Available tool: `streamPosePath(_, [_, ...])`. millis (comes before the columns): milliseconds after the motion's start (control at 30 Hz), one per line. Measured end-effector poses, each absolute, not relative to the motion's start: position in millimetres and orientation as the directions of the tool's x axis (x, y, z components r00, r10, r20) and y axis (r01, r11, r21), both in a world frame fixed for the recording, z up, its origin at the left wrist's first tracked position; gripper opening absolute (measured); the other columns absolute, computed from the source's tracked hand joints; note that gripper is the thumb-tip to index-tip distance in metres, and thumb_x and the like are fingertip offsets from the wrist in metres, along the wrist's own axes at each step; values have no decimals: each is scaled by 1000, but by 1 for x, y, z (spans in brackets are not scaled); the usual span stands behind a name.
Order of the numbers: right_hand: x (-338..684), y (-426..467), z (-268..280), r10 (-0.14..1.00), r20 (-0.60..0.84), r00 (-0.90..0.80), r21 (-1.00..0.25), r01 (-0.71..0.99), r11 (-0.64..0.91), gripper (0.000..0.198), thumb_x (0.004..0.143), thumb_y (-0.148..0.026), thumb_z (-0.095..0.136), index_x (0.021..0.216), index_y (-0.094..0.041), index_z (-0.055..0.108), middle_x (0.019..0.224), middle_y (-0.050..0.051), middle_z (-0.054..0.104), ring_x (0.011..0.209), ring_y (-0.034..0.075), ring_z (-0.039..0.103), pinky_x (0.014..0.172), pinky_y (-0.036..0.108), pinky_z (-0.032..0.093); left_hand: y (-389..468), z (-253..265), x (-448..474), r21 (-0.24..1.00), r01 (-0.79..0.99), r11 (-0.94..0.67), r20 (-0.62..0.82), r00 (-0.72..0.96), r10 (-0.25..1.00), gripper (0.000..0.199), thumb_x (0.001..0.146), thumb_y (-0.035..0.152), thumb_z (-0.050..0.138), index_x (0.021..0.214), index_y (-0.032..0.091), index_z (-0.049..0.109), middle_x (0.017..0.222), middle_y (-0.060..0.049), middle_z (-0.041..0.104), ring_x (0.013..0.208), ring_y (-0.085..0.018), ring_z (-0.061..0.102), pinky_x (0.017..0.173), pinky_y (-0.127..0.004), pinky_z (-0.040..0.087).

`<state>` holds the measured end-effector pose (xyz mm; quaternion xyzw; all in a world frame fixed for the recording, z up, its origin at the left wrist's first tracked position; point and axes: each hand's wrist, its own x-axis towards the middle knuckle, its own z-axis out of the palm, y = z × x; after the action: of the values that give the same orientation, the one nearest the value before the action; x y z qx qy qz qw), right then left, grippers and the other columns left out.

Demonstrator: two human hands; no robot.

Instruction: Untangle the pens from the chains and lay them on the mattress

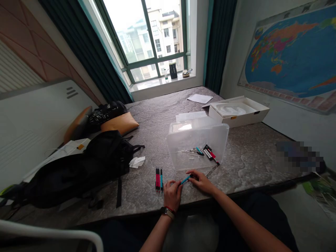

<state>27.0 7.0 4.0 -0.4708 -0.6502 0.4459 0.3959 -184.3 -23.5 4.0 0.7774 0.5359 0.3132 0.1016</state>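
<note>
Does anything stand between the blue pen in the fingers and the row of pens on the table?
Only the left hand does: its fingers, at the left end of the blue pen, lie across the straight line to the row of pens. Nothing else visible stands between them.

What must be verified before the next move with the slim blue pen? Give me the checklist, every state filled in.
1. Slim blue pen supported by both the left hand and the right hand: ok, fingers of each are on it.
2. Neat row of slender red and blue pens with black ends: ok, side by side left of the left hand.
3. Translucent rectangular plastic box nearby: ok, just beyond the hands, with loose pens showing inside.
4. Crumpled white paper away from the row: ok, apart.
5. Held pen's ends fully visible: not ok, fingers cover part.
6. Held pen's tip retracted or out: cannot tell.
</note>
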Motion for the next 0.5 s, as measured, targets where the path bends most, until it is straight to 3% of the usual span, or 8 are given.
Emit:
streamPosePath(233, [29,7,11,953,49,-298,-933,327,150,25,88,-43,58,91,-20,68,77,1,68,71,17,60,67,27,43,-21,-1,-187,494,763,-417,421,210,883,27,91,25,58,116,28,68,95,-6,70,93,-23,61,83,-37,47])
streamPosePath(400, [25,7,9,955,80,-284,-845,489,216,44,94,-46,47,62,-18,59,59,-1,57,59,15,51,59,26,35,-23,1,-187,501,726,-472,383,303,873,24,92,27,57,114,30,68,96,-3,74,94,-22,60,87,-40,43])
streamPosePath(500, [24,8,7,955,67,-287,-850,485,205,40,93,-47,48,70,-18,63,60,-1,56,58,14,51,58,26,35,-23,1,-187,515,729,-451,391,268,881,23,92,28,58,112,30,68,96,-2,74,94,-22,59,87,-40,42])
